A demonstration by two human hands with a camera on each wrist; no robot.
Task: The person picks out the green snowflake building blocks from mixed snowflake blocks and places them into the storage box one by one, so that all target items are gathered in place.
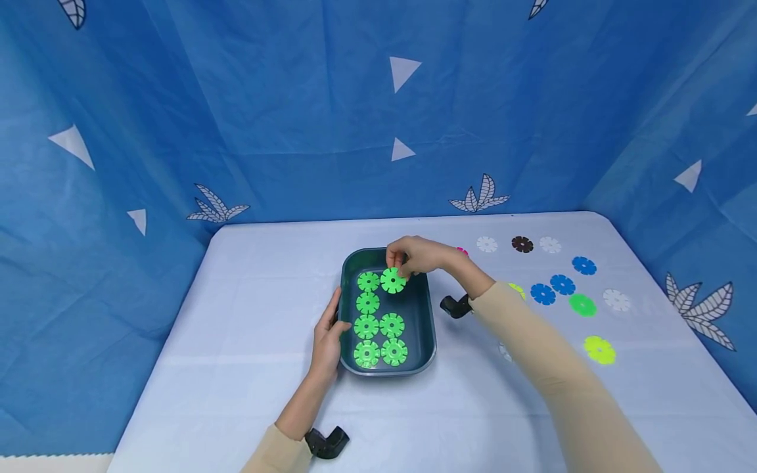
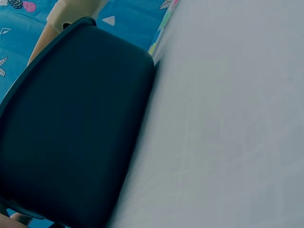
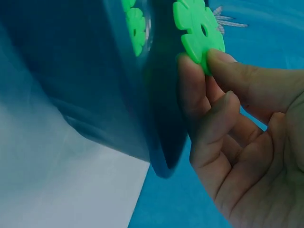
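A dark green rectangular tray [image 1: 418, 322] stands on the table, its outer wall [image 2: 76, 123] filling much of the left wrist view. My left hand [image 1: 325, 345] holds its left side, thumb over the rim and fingers along the outside. Between thumb and fingertips my right hand [image 1: 418, 255] pinches a green notched plastic disc [image 1: 390, 276] above the tray's far part; the right wrist view shows this disc [image 3: 192, 31] held by its edge. Inside the tray, several matching green discs [image 1: 367, 332] lie in a left column, and two more [image 1: 390, 355] lie at the near right.
Loose notched discs lie on the right of the table: blue [image 1: 543, 299], white [image 1: 617, 305], yellow [image 1: 594, 357], brown [image 1: 516, 244] and one green [image 1: 579, 309]. Some are partly hidden by my right arm. A blue patterned curtain [image 1: 355, 184] hangs behind the white table [image 1: 254, 295].
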